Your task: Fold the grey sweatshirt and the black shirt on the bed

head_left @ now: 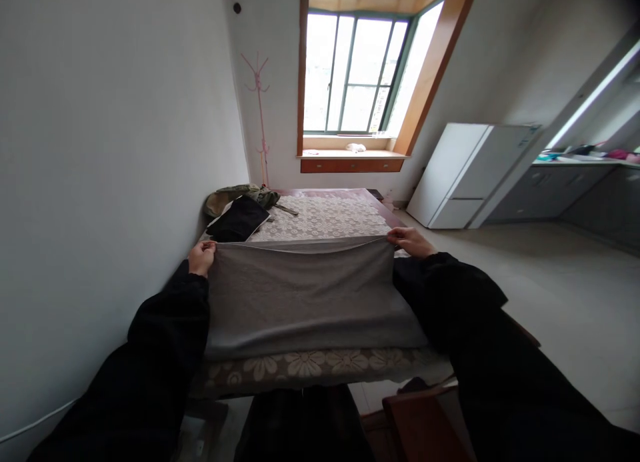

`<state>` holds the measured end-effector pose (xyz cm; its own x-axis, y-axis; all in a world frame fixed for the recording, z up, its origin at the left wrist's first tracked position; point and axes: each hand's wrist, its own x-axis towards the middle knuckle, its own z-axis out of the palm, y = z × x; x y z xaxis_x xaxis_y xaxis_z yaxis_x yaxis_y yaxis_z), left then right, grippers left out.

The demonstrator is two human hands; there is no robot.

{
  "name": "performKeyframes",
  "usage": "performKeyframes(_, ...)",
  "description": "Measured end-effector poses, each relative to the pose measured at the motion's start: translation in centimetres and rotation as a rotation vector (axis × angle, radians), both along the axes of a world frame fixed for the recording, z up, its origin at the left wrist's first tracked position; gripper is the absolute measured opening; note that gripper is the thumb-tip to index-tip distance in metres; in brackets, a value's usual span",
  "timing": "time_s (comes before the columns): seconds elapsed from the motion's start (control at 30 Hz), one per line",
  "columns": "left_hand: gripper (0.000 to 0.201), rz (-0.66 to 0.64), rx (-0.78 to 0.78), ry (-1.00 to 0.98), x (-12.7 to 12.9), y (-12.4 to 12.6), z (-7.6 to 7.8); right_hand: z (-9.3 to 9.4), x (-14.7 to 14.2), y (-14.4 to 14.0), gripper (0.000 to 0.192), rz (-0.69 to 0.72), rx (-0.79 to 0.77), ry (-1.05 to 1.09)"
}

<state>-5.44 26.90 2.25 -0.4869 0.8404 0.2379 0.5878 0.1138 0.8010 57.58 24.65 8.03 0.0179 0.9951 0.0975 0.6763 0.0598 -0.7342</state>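
A plain grey-brown cloth (pixel 305 295) is stretched between my two hands, its far edge lifted and sagging slightly in the middle. My left hand (pixel 202 257) pinches the far left corner, close to the wall. At the far right corner, my right hand (pixel 411 241) grips the cloth between thumb and fingers. The near part of the cloth lies on a table covered with a floral lace tablecloth (pixel 330 217), whose flower pattern also shows along the near edge. What lies beneath the cloth is hidden.
A black item (pixel 240 219) and a camouflage bag (pixel 225 199) lie at the table's far left, against the white wall. Behind stands a pink coat rack (pixel 259 109). A white refrigerator (pixel 465 172) is at the right, and a reddish wooden stool (pixel 425 425) is below the near edge.
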Motion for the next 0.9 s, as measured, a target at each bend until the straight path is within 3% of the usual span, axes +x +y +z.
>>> performKeyframes(0.1, 0.031, -0.029, -0.036, 0.053, 0.1, 2.1, -0.1, -1.2, -0.4, 1.8, 0.018, -0.086, -0.007, -0.255)
performKeyframes(0.23, 0.022, -0.064, -0.079, 0.156, 0.7, 3.7, -0.4, -2.7, -0.9, 3.8, 0.014, -0.117, -0.042, -0.410)
performKeyframes(0.4, 0.027, -0.064, -0.096, 0.292, 1.2, 4.2, -0.8, -4.3, -0.8, 5.4, 0.025, -0.146, -0.065, -0.543)
performKeyframes(0.57, 0.023, -0.095, -0.180, 0.436, 1.0, 3.8, -1.2, -6.0, -1.3, 5.9, 0.025, -0.128, -0.099, -0.644)
performKeyframes(0.73, 0.029, -0.208, -0.212, 0.587, 1.3, 3.2, -1.3, -6.5, -2.4, 5.7, 0.034, 0.026, -0.036, -0.707)
performKeyframes(0.8, 0.030, -0.296, -0.208, 0.651, 1.6, 3.2, -1.1, -6.3, -3.0, 5.8, 0.039, 0.145, 0.030, -0.724)
performKeyframes(0.9, 0.027, -0.438, -0.200, 0.736, 2.2, 3.4, -0.8, -6.1, -4.4, 6.0, 0.033, 0.331, 0.103, -0.750)
